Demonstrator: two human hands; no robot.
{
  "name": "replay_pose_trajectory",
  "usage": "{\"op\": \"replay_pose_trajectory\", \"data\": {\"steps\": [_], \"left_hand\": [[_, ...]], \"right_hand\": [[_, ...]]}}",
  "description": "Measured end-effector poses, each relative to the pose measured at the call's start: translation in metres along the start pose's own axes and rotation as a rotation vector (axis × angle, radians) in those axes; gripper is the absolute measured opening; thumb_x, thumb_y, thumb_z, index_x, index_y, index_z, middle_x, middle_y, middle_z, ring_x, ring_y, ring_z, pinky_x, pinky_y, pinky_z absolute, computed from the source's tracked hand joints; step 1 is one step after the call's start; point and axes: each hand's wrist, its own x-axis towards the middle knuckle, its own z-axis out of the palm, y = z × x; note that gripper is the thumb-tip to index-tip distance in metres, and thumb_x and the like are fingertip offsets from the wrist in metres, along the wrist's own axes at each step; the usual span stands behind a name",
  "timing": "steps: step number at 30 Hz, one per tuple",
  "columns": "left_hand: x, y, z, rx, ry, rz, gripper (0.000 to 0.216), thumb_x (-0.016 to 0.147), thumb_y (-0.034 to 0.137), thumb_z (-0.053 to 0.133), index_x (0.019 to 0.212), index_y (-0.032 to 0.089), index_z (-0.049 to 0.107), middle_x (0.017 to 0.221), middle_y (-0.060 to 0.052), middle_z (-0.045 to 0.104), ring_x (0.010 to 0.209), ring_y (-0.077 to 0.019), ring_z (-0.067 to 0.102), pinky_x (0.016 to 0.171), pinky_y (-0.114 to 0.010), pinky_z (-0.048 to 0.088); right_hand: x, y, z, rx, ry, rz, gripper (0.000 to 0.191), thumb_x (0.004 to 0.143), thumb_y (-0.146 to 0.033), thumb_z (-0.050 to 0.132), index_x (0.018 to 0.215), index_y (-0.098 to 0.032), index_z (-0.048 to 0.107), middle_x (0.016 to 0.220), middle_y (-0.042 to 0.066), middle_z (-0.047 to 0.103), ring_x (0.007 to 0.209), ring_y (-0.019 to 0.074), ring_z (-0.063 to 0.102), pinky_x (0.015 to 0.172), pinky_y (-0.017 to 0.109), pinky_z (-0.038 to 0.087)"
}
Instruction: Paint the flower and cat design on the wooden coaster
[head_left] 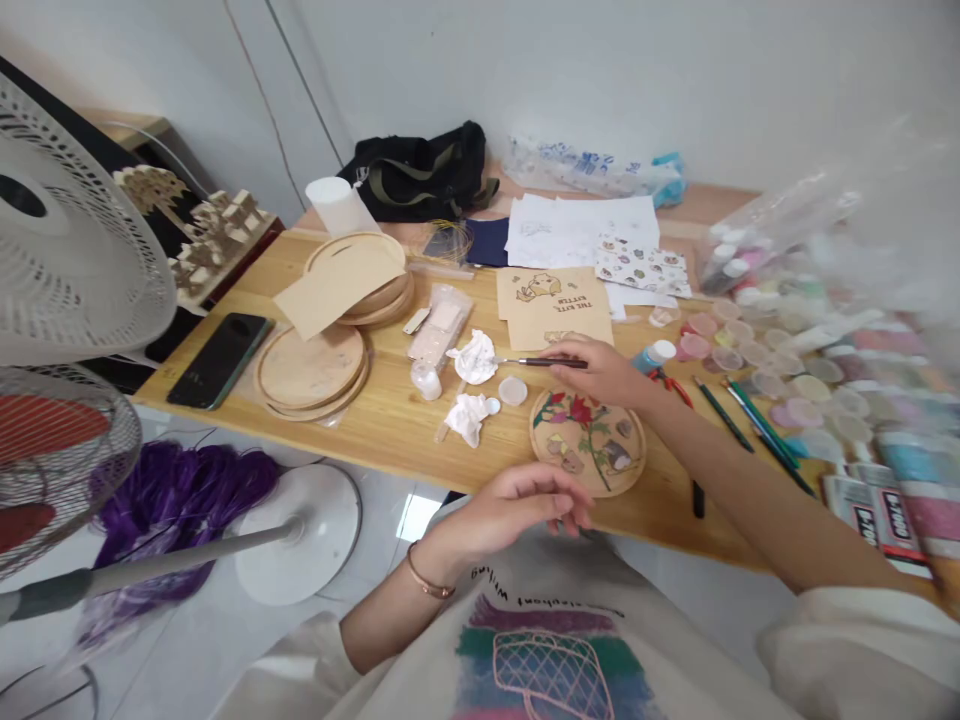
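Note:
My right hand [600, 372] is closed around the dark handle of a thin paintbrush [551, 362]. The brush lies nearly level, its tip pointing left at the edge of a crumpled white tissue [475, 357]. Below that hand lies a round wooden plaque [589, 445] painted with red flowers, green stems and small animals. My left hand [525, 505] hovers at the table's front edge beside the plaque, fingers loosely curled and apart, holding nothing. A second crumpled tissue [468, 418] and a small round lid [513, 390] sit left of the plaque.
Stacked wooden discs [311, 368] and a phone [219, 360] lie at the left. Pencils [765, 430], several small paint pots [750, 350] and glue boxes [877, 520] crowd the right. Printed kraft sheets [559, 300] lie behind. A fan [67, 220] stands far left.

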Motion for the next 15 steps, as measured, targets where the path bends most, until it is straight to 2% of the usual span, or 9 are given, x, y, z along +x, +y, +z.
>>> {"op": "replay_pose_trajectory", "data": {"steps": [3, 7, 11, 15], "left_hand": [[-0.007, 0.004, -0.007, 0.0, 0.038, 0.037, 0.031, 0.078, 0.047, 0.076, 0.088, 0.018, 0.073, 0.081, -0.004, 0.07, 0.072, -0.0134, 0.061, 0.072, -0.027, 0.045], [-0.012, 0.003, -0.015, 0.008, 0.113, 0.033, 0.029, 0.079, 0.046, 0.076, 0.086, 0.019, 0.072, 0.079, -0.004, 0.07, 0.07, -0.0141, 0.061, 0.07, -0.028, 0.043], [-0.012, 0.001, -0.025, 0.036, 0.169, 0.0, 0.034, 0.078, 0.051, 0.076, 0.089, 0.019, 0.073, 0.079, -0.004, 0.07, 0.071, -0.015, 0.06, 0.07, -0.028, 0.043], [-0.014, 0.001, -0.039, 0.118, 0.278, 0.038, 0.039, 0.075, 0.057, 0.077, 0.087, 0.02, 0.073, 0.079, -0.004, 0.07, 0.073, -0.0157, 0.059, 0.071, -0.028, 0.044]], "right_hand": [[0.025, 0.003, 0.013, -0.07, -0.074, -0.013, 0.029, 0.088, -0.02, 0.05, 0.109, -0.017, 0.071, 0.105, 0.011, 0.07, 0.1, 0.0224, 0.062, 0.093, 0.039, 0.048], [0.025, -0.01, 0.015, -0.22, -0.137, 0.025, 0.024, 0.086, -0.016, 0.055, 0.102, -0.016, 0.072, 0.099, 0.012, 0.069, 0.096, 0.0225, 0.061, 0.09, 0.037, 0.046], [0.011, -0.014, -0.012, -0.374, -0.099, 0.125, 0.025, 0.089, -0.022, 0.059, 0.111, -0.019, 0.07, 0.115, 0.012, 0.065, 0.112, 0.0239, 0.057, 0.097, 0.036, 0.042], [-0.02, 0.006, -0.058, -0.464, -0.018, 0.279, 0.032, 0.09, -0.026, 0.059, 0.119, -0.017, 0.067, 0.117, 0.015, 0.065, 0.112, 0.0278, 0.058, 0.096, 0.04, 0.043]]}}
